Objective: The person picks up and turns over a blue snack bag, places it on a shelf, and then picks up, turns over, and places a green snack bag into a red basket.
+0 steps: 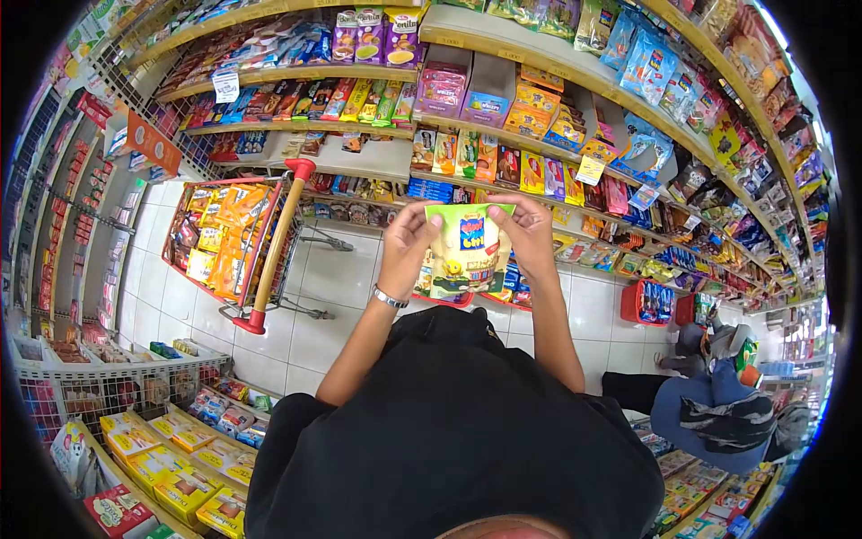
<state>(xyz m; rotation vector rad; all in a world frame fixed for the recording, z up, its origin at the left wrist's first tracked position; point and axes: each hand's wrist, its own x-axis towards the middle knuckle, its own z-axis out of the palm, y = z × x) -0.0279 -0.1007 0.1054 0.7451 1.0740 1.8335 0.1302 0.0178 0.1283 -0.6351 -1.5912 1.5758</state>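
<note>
A green and cream snack pouch [467, 254] is held up in front of my chest, its printed front turned toward me. My left hand [411, 241] pinches its upper left corner, thumb on the front. At the upper right corner my right hand [525, 232] grips it the same way. The pouch hangs upright and looks sealed. Behind it are shelves of packaged snacks, and the lower edge of the pouch partly covers red baskets on the floor.
A shopping cart [292, 242] loaded with orange packets stands on the left. Tall snack shelves [359, 160] curve across the front and right. Red baskets [639, 304] sit on the floor at right, near other people [718, 404]. Yellow boxes [184, 490] fill a lower-left shelf.
</note>
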